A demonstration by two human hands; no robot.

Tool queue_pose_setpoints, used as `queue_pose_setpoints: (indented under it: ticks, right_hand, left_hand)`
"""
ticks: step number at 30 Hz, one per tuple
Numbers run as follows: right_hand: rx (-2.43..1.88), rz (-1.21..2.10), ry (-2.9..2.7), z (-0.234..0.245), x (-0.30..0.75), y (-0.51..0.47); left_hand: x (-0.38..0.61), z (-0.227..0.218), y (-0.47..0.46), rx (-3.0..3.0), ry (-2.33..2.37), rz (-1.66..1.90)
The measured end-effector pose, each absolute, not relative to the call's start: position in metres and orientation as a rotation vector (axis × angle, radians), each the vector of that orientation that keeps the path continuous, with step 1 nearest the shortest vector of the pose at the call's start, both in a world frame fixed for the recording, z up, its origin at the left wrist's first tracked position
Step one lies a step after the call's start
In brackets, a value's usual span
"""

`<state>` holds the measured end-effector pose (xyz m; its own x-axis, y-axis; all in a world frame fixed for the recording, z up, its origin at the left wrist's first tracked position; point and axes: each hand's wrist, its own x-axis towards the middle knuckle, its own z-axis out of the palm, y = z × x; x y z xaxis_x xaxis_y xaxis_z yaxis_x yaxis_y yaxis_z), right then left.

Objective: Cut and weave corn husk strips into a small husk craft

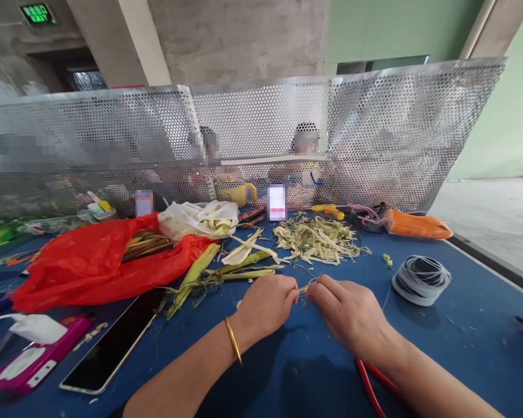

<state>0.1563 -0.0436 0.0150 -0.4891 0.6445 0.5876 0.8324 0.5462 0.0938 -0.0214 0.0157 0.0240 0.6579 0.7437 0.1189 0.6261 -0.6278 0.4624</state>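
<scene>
At the blue table, we see the left hand and the right hand close together, the fingers of each pinched on a thin pale strip between them, probably husk, though the fingers hide most of it. Beyond lies a heap of pale shreds; to the right, a coil of grey cord.

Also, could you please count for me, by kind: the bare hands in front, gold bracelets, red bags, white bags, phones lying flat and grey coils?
Hands: 2, left hand and right hand
Gold bracelet: 1
Red bag: 1
White bag: 1
Flat phone: 1
Grey coil: 1
Total: 7
</scene>
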Motion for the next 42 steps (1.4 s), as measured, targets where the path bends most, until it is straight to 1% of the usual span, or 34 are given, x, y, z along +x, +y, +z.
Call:
queue_pose_setpoints:
  ticks: [3, 7, 10, 13, 15, 17, 19, 22, 24, 25, 26, 28, 30, 32, 33, 34, 35, 37, 39, 42]
  right_hand:
    - [-1.299, -0.539, -2.153, 0.016, 0.157, -0.042]
    - [-1.374, -0.435, -2.058, 0.016, 0.158, -0.039]
    - [-1.333, -0.464, -2.16, 0.014, 0.157, -0.04]
    - [-1.346, -0.419, -2.219, 0.014, 0.158, -0.04]
    - [-1.395, -0.196, -2.184, 0.017, 0.162, -0.037]
    - [-1.414, 0.168, -2.086, 0.02, 0.167, -0.032]
    - [-1.377, 0.582, -1.928, 0.022, 0.172, -0.025]
    - [-1.317, 1.107, -1.598, 0.02, 0.173, -0.017]
    - [-1.313, 1.267, -1.444, 0.015, 0.167, -0.017]
    - [-1.321, 1.265, -1.43, 0.012, 0.163, -0.018]
    - [-1.331, 1.193, -1.458, 0.009, 0.158, -0.021]
    - [-1.356, 0.875, -1.625, 0.003, 0.148, -0.028]
    - [-1.356, 0.418, -1.861, 0.0, 0.143, -0.037]
    - [-1.327, 0.006, -2.042, 0.001, 0.144, -0.043]
    - [-1.316, -0.126, -2.094, 0.003, 0.146, -0.045]
    - [-1.315, -0.189, -2.116, 0.005, 0.15, -0.044]
    - [-1.328, -0.177, -2.113, 0.009, 0.154, -0.042]
    - [-1.364, 0.042, -2.041, 0.015, 0.163, -0.035]
    - [-1.371, 0.419, -1.888, 0.02, 0.171, -0.026]
    - [-1.329, 0.983, -1.561, 0.018, 0.173, -0.017]
  left_hand:
    - [-0.022, 0.025, 0.02, 2.341, 1.02, 0.439]
    - [-0.021, 0.027, 0.024, 2.194, 1.09, 0.421]
    - [-0.02, 0.025, 0.023, 2.275, 1.191, 0.422]
    - [-0.022, 0.024, 0.02, 2.474, 1.066, 0.394]
    - [-0.024, 0.026, 0.018, 2.554, 0.851, 0.322]
    - [-0.027, 0.031, 0.017, 2.538, 0.638, 0.262]
    - [-0.028, 0.036, 0.018, 2.461, 0.524, 0.272]
    - [-0.028, 0.04, 0.019, 2.35, 0.574, 0.446]
    - [-0.026, 0.039, 0.02, 2.312, 0.7, 0.616]
    - [-0.025, 0.037, 0.021, 2.306, 0.781, 0.7]
    - [-0.024, 0.034, 0.021, 2.313, 0.873, 0.78]
    - [-0.021, 0.027, 0.022, 2.381, 1.056, 0.86]
    - [-0.02, 0.021, 0.022, 2.538, 1.19, 0.784]
    - [-0.02, 0.016, 0.021, 2.734, 1.198, 0.614]
    - [-0.02, 0.015, 0.02, 2.824, 1.141, 0.527]
    - [-0.021, 0.015, 0.02, 2.89, 1.046, 0.453]
    - [-0.021, 0.016, 0.019, 2.922, 0.926, 0.398]
    - [-0.022, 0.021, 0.017, 2.854, 0.677, 0.368]
    - [-0.023, 0.028, 0.016, 2.655, 0.528, 0.447]
    - [-0.023, 0.037, 0.016, 2.359, 0.592, 0.672]
